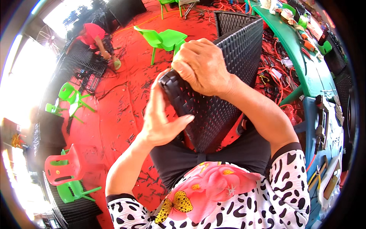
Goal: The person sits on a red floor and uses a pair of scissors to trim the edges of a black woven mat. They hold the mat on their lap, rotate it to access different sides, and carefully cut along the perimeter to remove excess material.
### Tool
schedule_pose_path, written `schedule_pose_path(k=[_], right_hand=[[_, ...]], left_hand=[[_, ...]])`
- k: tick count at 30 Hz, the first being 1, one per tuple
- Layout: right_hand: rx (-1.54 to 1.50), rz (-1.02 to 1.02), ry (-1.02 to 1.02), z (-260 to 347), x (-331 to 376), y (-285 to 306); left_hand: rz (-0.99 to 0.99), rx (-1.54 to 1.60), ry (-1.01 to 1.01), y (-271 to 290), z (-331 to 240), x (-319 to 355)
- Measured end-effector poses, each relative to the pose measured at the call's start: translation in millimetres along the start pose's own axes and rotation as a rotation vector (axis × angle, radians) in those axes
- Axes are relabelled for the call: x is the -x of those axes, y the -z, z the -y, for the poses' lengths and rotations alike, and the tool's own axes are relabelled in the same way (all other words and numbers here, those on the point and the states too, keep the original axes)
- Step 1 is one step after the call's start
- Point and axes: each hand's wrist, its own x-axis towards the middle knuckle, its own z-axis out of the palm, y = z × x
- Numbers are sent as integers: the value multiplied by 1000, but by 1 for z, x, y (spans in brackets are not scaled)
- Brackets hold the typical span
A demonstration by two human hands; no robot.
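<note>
A black woven wicker furniture piece (228, 91) stands tilted between my knees, its narrow corner end pointing up toward me. My left hand (162, 124) grips the left side of that corner, with the thumb on the woven face and the fingers along the outer edge. Over the top edge, my right hand (202, 66) is closed, its fingers curled and the thumb pressed near the corner. Whether a small strand or tool lies inside the right fist is hidden. The far part of the piece shows an open, box-like hollow.
Scraps litter the red floor (114, 110). A green chair (162, 38) stands ahead; a red chair (66, 166) is at the left. A green table (310, 72) with tools runs along the right, above tangled red strands (270, 72). Another person (93, 38) bends over wickerwork at far left.
</note>
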Motion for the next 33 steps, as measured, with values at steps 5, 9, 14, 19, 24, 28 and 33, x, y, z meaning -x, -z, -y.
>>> schedule_pose_path(k=[5,9,14,19,24,28,33], right_hand=[[-142,-4,-80,2,1,16],[-110,105,206,16,-13,50],[-221,525,247,22,-31,91],[8,563,516,20,-33,98],[100,694,604,30,-44,92],[209,906,663,48,-67,80],[250,1047,752,46,-76,69]], left_hand=[[-144,-145,-131,-14,16,-4],[-111,-231,-67,-35,3,-4],[-48,-220,-158,-48,4,-3],[-52,-167,-176,-49,14,-3],[-35,-198,-55,-44,2,0],[-80,-320,-318,-39,15,-1],[-69,-309,-230,-39,6,0]])
